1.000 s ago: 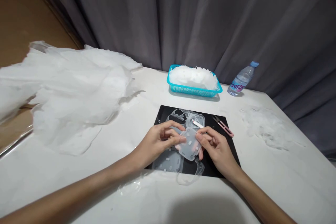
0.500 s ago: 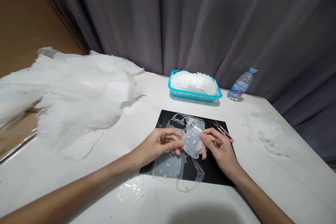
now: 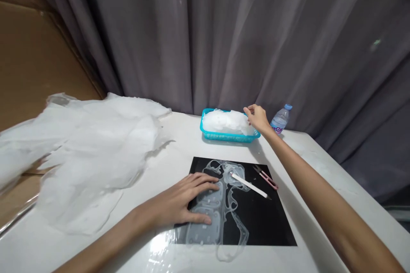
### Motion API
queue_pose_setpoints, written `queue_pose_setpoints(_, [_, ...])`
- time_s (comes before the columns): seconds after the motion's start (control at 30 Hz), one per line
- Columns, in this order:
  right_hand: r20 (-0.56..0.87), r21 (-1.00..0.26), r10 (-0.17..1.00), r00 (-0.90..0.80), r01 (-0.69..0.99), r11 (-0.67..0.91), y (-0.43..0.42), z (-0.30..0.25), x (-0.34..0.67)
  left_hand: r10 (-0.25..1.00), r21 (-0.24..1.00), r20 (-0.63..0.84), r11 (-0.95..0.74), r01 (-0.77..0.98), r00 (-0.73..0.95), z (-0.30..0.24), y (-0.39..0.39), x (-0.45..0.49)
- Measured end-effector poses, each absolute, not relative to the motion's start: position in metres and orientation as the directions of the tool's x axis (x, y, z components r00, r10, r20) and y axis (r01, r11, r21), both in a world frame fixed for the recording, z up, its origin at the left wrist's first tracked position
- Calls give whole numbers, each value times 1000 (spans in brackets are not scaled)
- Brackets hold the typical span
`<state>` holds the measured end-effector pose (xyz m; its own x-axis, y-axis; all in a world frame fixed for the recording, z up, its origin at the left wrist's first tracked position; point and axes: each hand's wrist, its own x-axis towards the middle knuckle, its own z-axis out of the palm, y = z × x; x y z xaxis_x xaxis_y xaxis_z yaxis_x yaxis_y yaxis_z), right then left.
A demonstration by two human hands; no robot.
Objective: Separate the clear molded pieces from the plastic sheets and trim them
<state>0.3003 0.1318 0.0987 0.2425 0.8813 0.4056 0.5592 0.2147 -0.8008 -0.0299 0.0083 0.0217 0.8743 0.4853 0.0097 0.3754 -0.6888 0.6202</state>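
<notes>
My left hand [image 3: 185, 200] lies flat, fingers spread, on the translucent silicone sheet [image 3: 218, 204] that rests on a black mat [image 3: 265, 222]. My right hand [image 3: 256, 117] is stretched out over the far right corner of the turquoise basket [image 3: 229, 135], which is heaped with white translucent pieces [image 3: 224, 121]. Its fingers are loosely curled; whether they hold anything I cannot tell. A white pen-like tool [image 3: 249, 185] and pink thread snips [image 3: 265, 178] lie on the mat.
A big heap of white translucent sheeting [image 3: 89, 153] covers the left of the white table [image 3: 320, 166]. A water bottle [image 3: 279, 120] stands behind my right hand. Grey curtains hang behind the table, and brown cardboard is at the left.
Both hands held a small translucent piece over the mat. Now my right hand has reached out to the basket, my left hand has dropped flat on the sheet, and the view has tilted up.
</notes>
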Motion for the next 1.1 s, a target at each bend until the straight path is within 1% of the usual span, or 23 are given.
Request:
queue_pose_setpoints(0.1, [355, -734, 923, 147, 656, 178, 101, 96, 303, 478, 573, 32, -728, 376, 878, 23, 7, -30])
queue_pose_setpoints(0.17, [247, -705, 969, 16, 689, 169, 60, 86, 308, 479, 532, 72, -761, 372, 875, 21, 3, -26])
queue_pose_setpoints(0.2, [171, -700, 984, -50, 697, 157, 37, 79, 311, 482, 507, 95, -776, 374, 871, 19, 0, -22])
queue_pose_setpoints(0.23, [66, -694, 990, -125, 707, 136, 14, 72, 313, 487, 479, 116, -791, 381, 865, 16, -4, -18])
queue_pose_setpoints(0.27, [-95, -676, 972, -215, 730, 95, -6, 64, 315, 498, 450, 138, -802, 393, 856, 12, -8, -13])
queue_pose_setpoints(0.3, [-225, -662, 941, -252, 748, 42, -23, 56, 316, 513, 425, 155, -806, 412, 844, 8, -13, -7])
queue_pose_setpoints(0.33, [-291, -662, 920, -263, 750, 5, -37, 49, 316, 531, 405, 167, -805, 434, 831, 4, -18, -2])
queue_pose_setpoints(0.37, [-326, -656, 907, -265, 755, -15, -46, 42, 315, 555, 393, 176, -797, 459, 813, 1, -23, 4])
queue_pose_setpoints(0.47, [-337, -629, 907, -253, 777, -17, -58, 35, 313, 629, 402, 184, -749, 526, 755, -1, -33, 14])
queue_pose_setpoints(0.53, [-346, -593, 903, -256, 805, 0, -60, 40, 314, 632, 433, 180, -739, 517, 754, 3, -31, 12])
queue_pose_setpoints(0.6, [-349, -572, 907, -236, 820, -6, -64, 49, 318, 572, 472, 170, -762, 443, 803, 11, -23, 4])
queue_pose_setpoints(0.67, [-314, -609, 928, -199, 793, -36, -70, 56, 322, 499, 506, 142, -779, 371, 855, 17, -12, -6])
queue_pose_setpoints(0.73, [-256, -736, 949, -183, 674, -69, -76, 59, 322, 440, 502, 121, -800, 328, 890, 19, -3, -15])
queue_pose_setpoints(0.8, [-182, -891, 963, -199, 448, -76, -80, 56, 317, 393, 464, 121, -834, 298, 912, 18, 2, -18])
queue_pose_setpoints(0.87, [-107, -975, 969, -222, 215, -58, -82, 50, 307, 376, 424, 137, -859, 288, 917, 14, 1, -17])
queue_pose_setpoints(0.9, [-79, -989, 969, -232, 140, -47, -83, 47, 301, 380, 411, 146, -863, 294, 913, 13, -1, -15])
queue_pose_setpoints(0.93, [-59, -995, 967, -249, 99, -35, -83, 43, 295, 390, 401, 152, -864, 304, 908, 11, -3, -13])
queue_pose_setpoints(1.0, [-33, -997, 957, -289, 78, -11, -85, 38, 283, 417, 385, 152, -860, 335, 896, 9, -8, -8])
queue_pose_setpoints(1.1, [-15, -993, 954, -301, 117, 21, -87, 33, 267, 455, 379, 129, -844, 380, 881, 8, -12, -3])
